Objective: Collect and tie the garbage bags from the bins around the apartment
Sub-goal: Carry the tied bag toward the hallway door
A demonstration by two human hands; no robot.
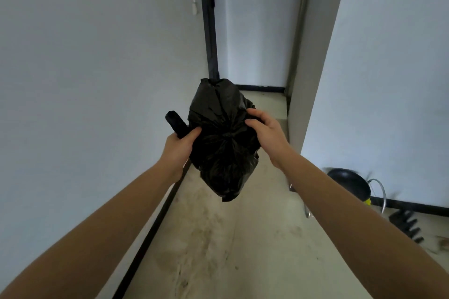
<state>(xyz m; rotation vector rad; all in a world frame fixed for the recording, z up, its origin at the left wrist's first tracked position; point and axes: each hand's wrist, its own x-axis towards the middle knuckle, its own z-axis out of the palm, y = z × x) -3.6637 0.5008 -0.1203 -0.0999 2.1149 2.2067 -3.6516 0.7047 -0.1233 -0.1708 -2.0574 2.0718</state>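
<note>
Curling the fingers (194, 131) of the left hand (178, 150) round a black rolled piece (173, 120), bag tail or spare roll unclear; hooking those of the right hand (266, 132) over the gathered top of the garbage bag (223, 143). Holding it aloft between both hands, above the corridor floor (243, 238). Seemingly mid-tie; needing next a firm cinched knot. No readable writing.

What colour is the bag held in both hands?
Black, glossy plastic: the garbage bag, seen in the head view.

The single wide-angle view sits at head height, facing forward and down along the floor (255, 238). The garbage bag (223, 143) hangs close, mid-frame.
</note>
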